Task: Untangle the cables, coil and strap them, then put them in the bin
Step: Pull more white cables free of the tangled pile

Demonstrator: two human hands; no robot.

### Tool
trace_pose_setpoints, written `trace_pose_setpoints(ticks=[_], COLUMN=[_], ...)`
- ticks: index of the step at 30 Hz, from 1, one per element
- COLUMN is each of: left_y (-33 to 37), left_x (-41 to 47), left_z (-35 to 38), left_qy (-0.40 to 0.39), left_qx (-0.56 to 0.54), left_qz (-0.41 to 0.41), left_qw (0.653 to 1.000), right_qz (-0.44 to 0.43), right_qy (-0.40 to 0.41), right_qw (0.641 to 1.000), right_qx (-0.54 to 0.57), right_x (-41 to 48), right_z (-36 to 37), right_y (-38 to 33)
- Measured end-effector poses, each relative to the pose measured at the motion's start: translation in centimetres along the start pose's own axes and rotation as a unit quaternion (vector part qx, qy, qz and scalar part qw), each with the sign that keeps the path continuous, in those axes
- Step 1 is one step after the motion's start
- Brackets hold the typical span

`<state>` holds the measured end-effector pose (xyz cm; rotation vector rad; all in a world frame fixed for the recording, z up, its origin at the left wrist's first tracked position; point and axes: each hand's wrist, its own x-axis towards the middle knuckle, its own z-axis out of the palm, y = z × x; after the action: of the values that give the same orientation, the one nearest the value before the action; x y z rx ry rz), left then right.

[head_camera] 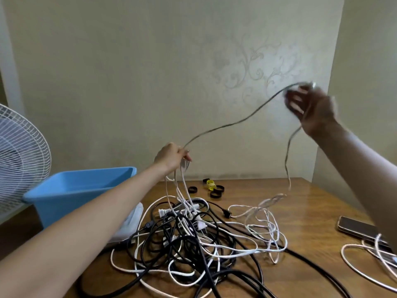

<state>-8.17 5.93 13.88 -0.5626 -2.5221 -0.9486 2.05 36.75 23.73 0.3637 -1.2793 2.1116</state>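
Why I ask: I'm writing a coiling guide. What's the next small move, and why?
Probably swing the right hand to the left hand and hand over another loop of the pale cable. The span arcs slack between both grips, the left grip holds several strands hanging to the pile, and a tail dangles below the right.

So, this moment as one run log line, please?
left hand: grips cable | right hand: grips same cable | pile: tangled | straps: unused

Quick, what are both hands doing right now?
Left hand: closed around strands of a cable.
Right hand: blurred, but seems closed on the same cable, raised high.
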Motion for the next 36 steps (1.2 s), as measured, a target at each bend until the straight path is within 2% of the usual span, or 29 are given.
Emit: trace_pose_setpoints(ticks=[1,2,3,4,5,6,8,9,10,11,13,15,17,19,21,25,28,31,34,35,36], left_y=[0.4,1.1,2.1,3.2,4.4,5.6,7.4,7.9,8.3,8.5,8.4,7.8,6.5,4.7,3.1,2.0,1.4,-0.1,-1.1,-1.0,-0.8], left_x=[0.0,0.1,0.3,0.3,0.3,0.3,0.1,0.0,-0.2,-0.4,-0.3,0.0,0.5,0.8,1.0,1.8,1.1,-0.5,-1.2,-1.4,-1.5], left_z=[-0.4,-0.8,-1.3,-1.8,-2.2,-2.6,-2.9,-2.8,-2.6,-2.6,-2.5,-2.5,-2.9,-3.3,-3.6,-4.6,-5.8,-6.4,-6.4,-6.5,-6.5], left_qy=[0.042,0.093,0.145,0.19,0.225,0.249,0.265,0.262,0.262,0.261,0.254,0.219,0.16,0.114,0.08,0.024,-0.05,-0.126,-0.128,-0.116,-0.101], left_qx=[-0.009,-0.024,-0.042,-0.055,-0.048,-0.021,0.058,0.099,0.135,0.162,0.195,0.212,0.195,0.185,0.173,0.12,0.063,-0.054,-0.122,-0.143,-0.166], left_qz=[-0.008,-0.007,0.006,0.028,0.061,0.106,0.211,0.255,0.283,0.294,0.272,0.209,0.14,0.097,0.068,0.063,0.098,0.087,0.057,0.052,0.052], left_qw=[0.999,0.995,0.989,0.98,0.971,0.962,0.939,0.925,0.913,0.905,0.907,0.929,0.958,0.971,0.979,0.991,0.992,0.987,0.983,0.981,0.98], right_qz=[0.037,0.075,0.095,0.09,0.059,0.009,-0.05,-0.031,-0.001,0.011,-0.029,-0.071,-0.062,-0.037,-0.042,-0.016,0.025,0.058,0.073,0.078,0.086], right_qy=[0.026,0.017,-0.021,-0.06,-0.075,-0.08,-0.097,-0.131,-0.171,-0.198,-0.197,-0.18,-0.166,-0.113,-0.056,0.068,0.184,0.269,0.294,0.27,0.227], right_qw=[0.985,0.93,0.851,0.777,0.738,0.749,0.866,0.905,0.912,0.905,0.897,0.914,0.959,0.992,0.997,0.997,0.98,0.957,0.953,0.951,0.927], right_qx=[-0.167,-0.359,-0.516,-0.62,-0.668,-0.657,-0.488,-0.405,-0.372,-0.375,-0.395,-0.356,-0.223,-0.051,0.044,0.023,0.076,0.096,-0.018,-0.13,-0.286], right_x=[0.2,0.0,-0.4,-1.0,-1.6,-2.3,-4.4,-5.1,-5.9,-6.4,-6.9,-6.6,-5.7,-4.2,-2.6,-1.0,-0.5,-0.1,-0.3,-0.5,-1.1], right_z=[-1.0,-1.6,-2.0,-1.8,-1.1,0.2,4.2,6.2,7.8,8.8,9.5,9.1,8.2,6.7,4.7,1.2,-1.9,-5.3,-7.1,-7.0,-6.9], right_y=[1.4,3.1,5.1,6.8,8.1,8.8,8.4,8.0,7.5,7.3,7.4,7.1,5.5,3.0,1.2,1.8,2.9,4.2,6.4,7.2,8.1])
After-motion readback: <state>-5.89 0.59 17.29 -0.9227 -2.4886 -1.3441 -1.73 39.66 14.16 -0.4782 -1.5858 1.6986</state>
